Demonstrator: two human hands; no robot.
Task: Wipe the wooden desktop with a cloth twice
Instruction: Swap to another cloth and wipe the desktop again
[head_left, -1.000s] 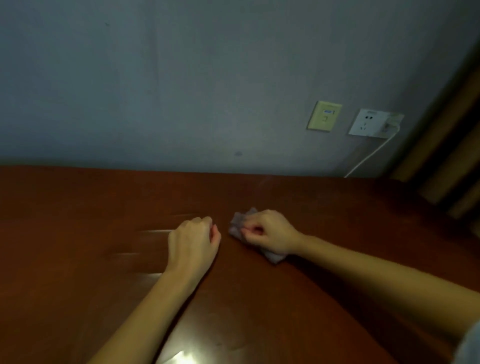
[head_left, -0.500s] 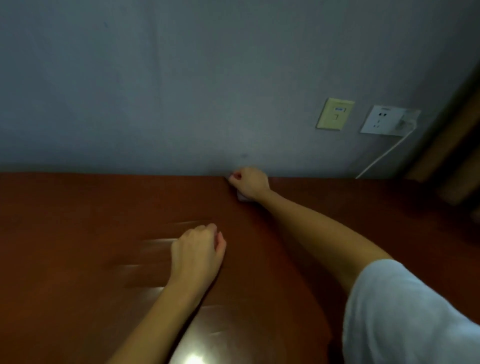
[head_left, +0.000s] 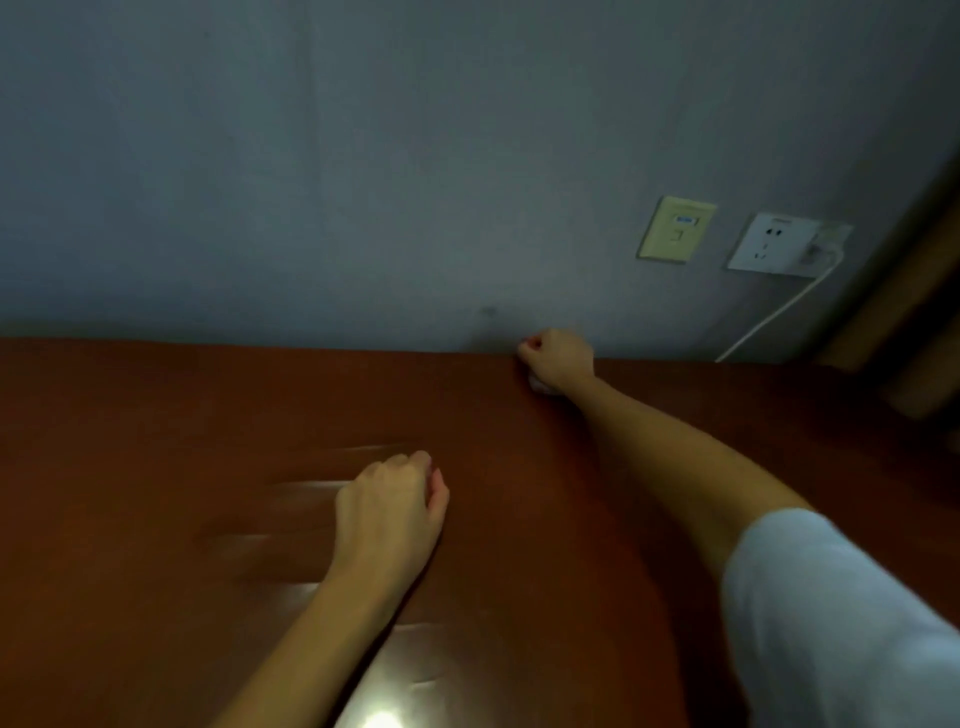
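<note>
Right hand: we see our right hand (head_left: 558, 358) stretched to the far edge of the desk, by the wall, fingers curled tight round the cloth.
Cloth: the cloth (head_left: 540, 385) is a pale scrap showing just under that hand, pressed on the wood.
Left hand: our left hand (head_left: 389, 512) rests near the middle, fingers curled into a fist, holding nothing we can see.
Desktop: the reddish-brown wooden desktop (head_left: 156, 415) shows a glare spot at the near edge.
Wall: far right we see a yellowish wall plate (head_left: 676, 228), a white socket (head_left: 774, 243) and a white cable (head_left: 769, 317).
</note>
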